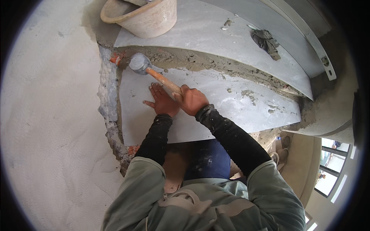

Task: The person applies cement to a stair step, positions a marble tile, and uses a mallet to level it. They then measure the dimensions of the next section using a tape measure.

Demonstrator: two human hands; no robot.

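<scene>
My right hand (192,100) grips the wooden handle of a rubber mallet (163,80). Its grey head points up and left, over the far left corner of a large grey tile (227,111); whether it touches the tile I cannot tell. Flat on that tile, fingers spread, lies my left hand (163,102), just below the mallet's handle. Smears of mortar mark the tile's right part. Along its far edge runs a strip of wet mortar (231,69), between it and a second grey tile (204,27) beyond.
A mortar-stained bucket (158,17) stands on the far tile at the upper left. A dark crumpled rag (266,43) lies farther right, before a long metal straightedge (308,32). The plastered wall (54,107) ends in a rough broken edge left of the near tile.
</scene>
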